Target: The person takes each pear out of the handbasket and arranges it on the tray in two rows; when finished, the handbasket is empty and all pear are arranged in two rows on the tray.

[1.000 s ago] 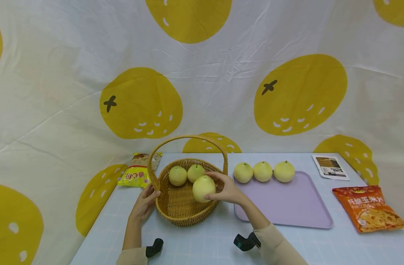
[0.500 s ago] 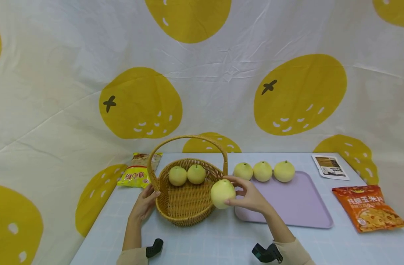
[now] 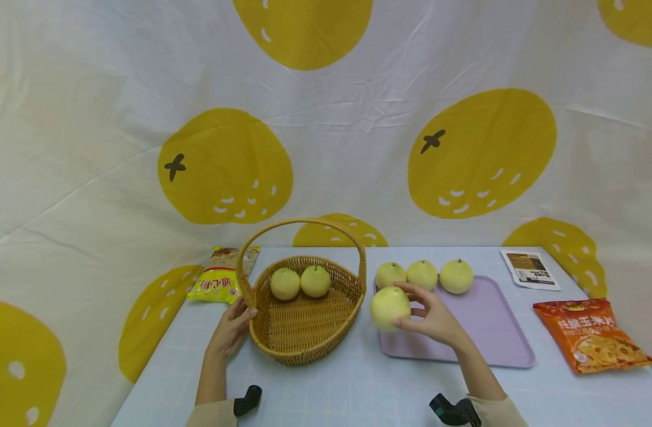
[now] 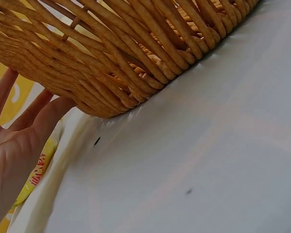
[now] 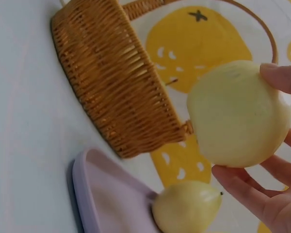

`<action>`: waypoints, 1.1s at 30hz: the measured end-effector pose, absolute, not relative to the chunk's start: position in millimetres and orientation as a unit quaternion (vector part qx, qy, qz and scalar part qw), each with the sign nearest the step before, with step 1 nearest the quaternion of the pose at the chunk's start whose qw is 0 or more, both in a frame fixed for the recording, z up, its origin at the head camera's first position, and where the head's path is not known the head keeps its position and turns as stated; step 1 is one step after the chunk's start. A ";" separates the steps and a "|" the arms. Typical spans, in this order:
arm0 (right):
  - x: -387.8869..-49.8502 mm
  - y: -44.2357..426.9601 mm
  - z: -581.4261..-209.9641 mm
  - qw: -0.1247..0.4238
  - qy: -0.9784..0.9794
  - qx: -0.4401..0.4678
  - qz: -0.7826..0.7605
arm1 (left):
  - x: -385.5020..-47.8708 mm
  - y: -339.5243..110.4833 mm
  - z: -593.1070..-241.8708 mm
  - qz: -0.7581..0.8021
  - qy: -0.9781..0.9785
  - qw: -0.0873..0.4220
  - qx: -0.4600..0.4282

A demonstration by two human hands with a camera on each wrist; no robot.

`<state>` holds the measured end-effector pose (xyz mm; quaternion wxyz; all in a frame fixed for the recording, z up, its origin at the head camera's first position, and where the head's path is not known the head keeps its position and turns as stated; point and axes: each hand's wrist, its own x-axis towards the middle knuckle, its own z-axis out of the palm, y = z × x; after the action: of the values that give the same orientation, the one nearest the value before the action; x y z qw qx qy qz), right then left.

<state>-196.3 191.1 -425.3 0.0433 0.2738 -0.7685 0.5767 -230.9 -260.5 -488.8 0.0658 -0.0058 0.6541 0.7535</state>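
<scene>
My right hand (image 3: 429, 317) holds a round, pale yellow pear (image 3: 390, 308) between thumb and fingers, raised over the near-left part of the lilac tray (image 3: 464, 338). In the right wrist view this pear (image 5: 240, 114) hangs clear of the basket wall. My left hand (image 3: 232, 329) rests against the left side of the wicker basket (image 3: 307, 329), by the foot of its arched handle. Its fingers look fairly straight against the weave in the left wrist view, though their tips are partly hidden. Two pears (image 3: 300, 282) lie inside the basket at the back.
Three pears (image 3: 423, 276) stand in a row along the tray's back edge. A yellow food packet (image 3: 219, 281) lies behind the basket to the left. Right of the tray are a white pouch (image 3: 530, 270) and an orange snack bag (image 3: 592, 338). A fruit-patterned cloth (image 3: 347, 148) hangs behind.
My right hand has carried the pear from above the basket, out over its right rim and rightward to the tray. My left hand and the basket have stayed in place.
</scene>
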 end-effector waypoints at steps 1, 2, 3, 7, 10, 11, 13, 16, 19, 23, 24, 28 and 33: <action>-197.0 193.9 -427.0 0.044 -0.771 0.265 0.577 | -231.0 -260.6 -489.0 0.754 0.654 0.065 -0.006; -197.8 196.6 -428.7 0.044 -0.774 0.257 0.577 | -231.1 -260.6 -489.2 0.754 0.654 0.065 -0.006; -198.8 199.1 -430.4 0.043 -0.776 0.249 0.578 | -231.2 -260.6 -489.4 0.754 0.654 0.064 -0.007; -203.2 208.2 -437.8 0.043 -0.782 0.221 0.581 | -230.9 -260.1 -489.5 0.756 0.652 0.063 -0.007; -205.9 212.9 -443.2 0.044 -0.784 0.214 0.581 | -230.7 -259.7 -489.0 0.758 0.649 0.065 -0.004; -206.6 214.1 -444.9 0.044 -0.784 0.214 0.580 | -230.6 -259.7 -488.9 0.759 0.648 0.065 -0.003; -207.6 215.8 -448.2 0.042 -0.784 0.216 0.580 | -230.7 -259.6 -488.9 0.760 0.646 0.066 -0.002; -208.7 217.3 -452.8 0.040 -0.786 0.216 0.577 | -230.9 -259.8 -488.9 0.759 0.648 0.065 -0.002; -209.4 217.4 -456.1 0.040 -0.788 0.213 0.576 | -230.9 -260.1 -489.3 0.757 0.651 0.064 -0.003; -209.9 216.6 -458.7 0.039 -0.793 0.213 0.570 | -231.1 -260.6 -490.1 0.755 0.653 0.060 -0.009; -210.2 216.5 -459.2 0.038 -0.794 0.211 0.568 | -231.4 -260.8 -490.3 0.755 0.652 0.059 -0.010; -211.2 215.8 -461.0 0.028 -0.799 0.209 0.564 | -232.2 -261.2 -491.0 0.754 0.654 0.058 -0.007; -212.4 213.9 -464.8 0.005 -0.806 0.207 0.554 | -233.3 -261.1 -491.8 0.753 0.655 0.058 -0.004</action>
<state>-212.4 213.9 -464.8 0.0045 0.2070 -0.8061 0.5543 -233.3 -261.1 -491.8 0.0582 -0.0041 0.6550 0.7533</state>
